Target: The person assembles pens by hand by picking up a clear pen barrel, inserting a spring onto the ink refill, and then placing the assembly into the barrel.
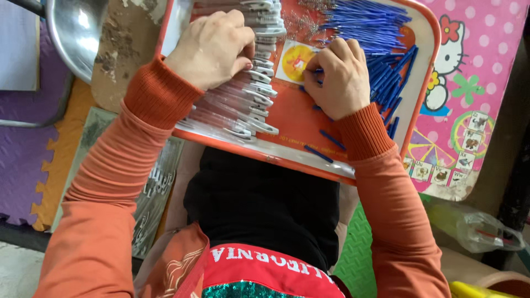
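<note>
An orange-rimmed tray (287, 157) rests on my lap. A row of clear pen barrels with white clips (251, 102) lies along its left side. My left hand (212, 47) rests closed on top of that row, fingertips on the white clips. A pile of thin blue refills (370, 33) fills the tray's right side. My right hand (339, 77) is curled beside the pile and pinches a blue refill at its fingertips. A few loose blue refills (331, 139) lie near my right wrist.
A shiny metal bowl (74, 30) stands at the upper left. A pink dotted play mat with cartoon pictures (475, 60) lies to the right. A clear plastic bag (475, 229) sits lower right. Purple and orange foam tiles (25, 160) cover the floor at left.
</note>
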